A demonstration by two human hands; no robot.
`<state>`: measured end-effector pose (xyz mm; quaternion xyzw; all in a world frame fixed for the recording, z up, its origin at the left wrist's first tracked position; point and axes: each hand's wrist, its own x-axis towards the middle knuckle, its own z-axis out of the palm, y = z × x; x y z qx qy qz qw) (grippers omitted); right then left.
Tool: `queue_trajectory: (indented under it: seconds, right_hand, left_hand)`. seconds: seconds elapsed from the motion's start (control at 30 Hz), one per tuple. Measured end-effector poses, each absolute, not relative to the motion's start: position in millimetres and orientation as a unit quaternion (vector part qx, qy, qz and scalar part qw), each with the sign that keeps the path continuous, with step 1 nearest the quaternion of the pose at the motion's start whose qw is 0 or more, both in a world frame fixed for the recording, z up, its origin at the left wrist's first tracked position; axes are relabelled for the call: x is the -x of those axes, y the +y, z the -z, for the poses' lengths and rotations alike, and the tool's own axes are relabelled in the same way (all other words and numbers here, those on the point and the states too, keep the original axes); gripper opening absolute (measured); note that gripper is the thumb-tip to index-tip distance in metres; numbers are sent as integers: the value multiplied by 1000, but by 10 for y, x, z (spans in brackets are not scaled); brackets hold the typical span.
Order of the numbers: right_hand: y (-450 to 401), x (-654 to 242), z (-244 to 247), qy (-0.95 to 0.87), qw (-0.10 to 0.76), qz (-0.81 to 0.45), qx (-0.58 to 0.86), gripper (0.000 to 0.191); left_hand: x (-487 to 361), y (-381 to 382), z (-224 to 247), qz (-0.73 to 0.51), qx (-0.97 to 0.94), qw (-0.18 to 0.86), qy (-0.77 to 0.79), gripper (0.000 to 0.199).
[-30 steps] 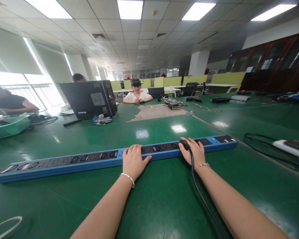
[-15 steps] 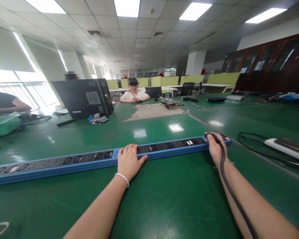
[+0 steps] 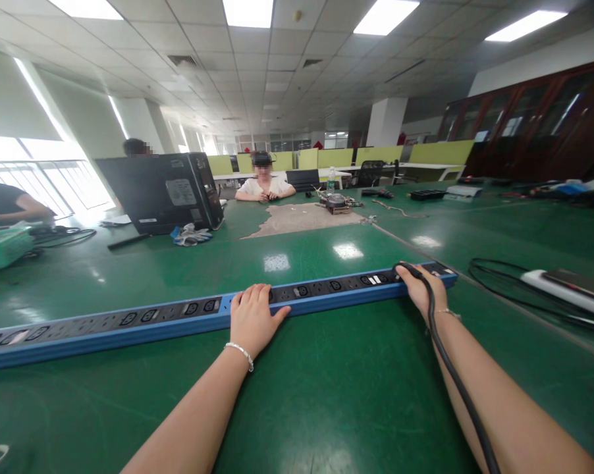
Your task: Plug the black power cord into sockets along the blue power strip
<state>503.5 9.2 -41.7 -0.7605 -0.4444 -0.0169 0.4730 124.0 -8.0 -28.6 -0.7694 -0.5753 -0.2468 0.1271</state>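
A long blue power strip (image 3: 178,334) with a black socket face lies across the green table. My left hand (image 3: 254,316) grips it near the middle, fingers bent over the top and thumb along the near side. At the strip's right end, my right hand (image 3: 423,289) is closed around the plug (image 3: 411,271) of a thick black power cord (image 3: 438,342). The plug's front is at the socket face; whether its pins are inside a socket I cannot tell. The cord runs back over my right forearm and out of view at the bottom.
At the left stand a black computer case (image 3: 159,191), gloves (image 3: 191,235) and a green basket (image 3: 4,249). A white power strip (image 3: 568,293) with black cables lies at the right. Across the table sits a person (image 3: 265,184), near a bottle (image 3: 331,181) and a dismantled device (image 3: 337,203).
My right hand has moved slightly left along the blue power strip with the plug. My left hand keeps its place on the strip. The whole view has shifted a little.
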Motion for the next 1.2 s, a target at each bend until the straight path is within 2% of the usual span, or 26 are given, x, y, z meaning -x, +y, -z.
queue_trajectory:
  seconds: [0.33,0.7,0.77,0.93,1.2]
  right_hand:
    - [11,-4950,479,-475,407,96,774,38]
    - [24,-4945,511,-496,407,127,757,39]
    - [24,-4935,475,-494,423,119,750,39]
    - [28,-5105,432,-413,585,131,685,51]
    - [19,-5341,520,-442,524,79,723,51]
  left_hand:
    - [-1228,-66,303,253,771,133,-570,51]
    - [-1237,-72,284,243,770,128,-576,51]
    - [-1237,-72,283,244,771,128,-574,51]
    - [-1240,-73,278,241,771,123,-576,51]
    - [-1234,-76,284,240,772,134,-573,51]
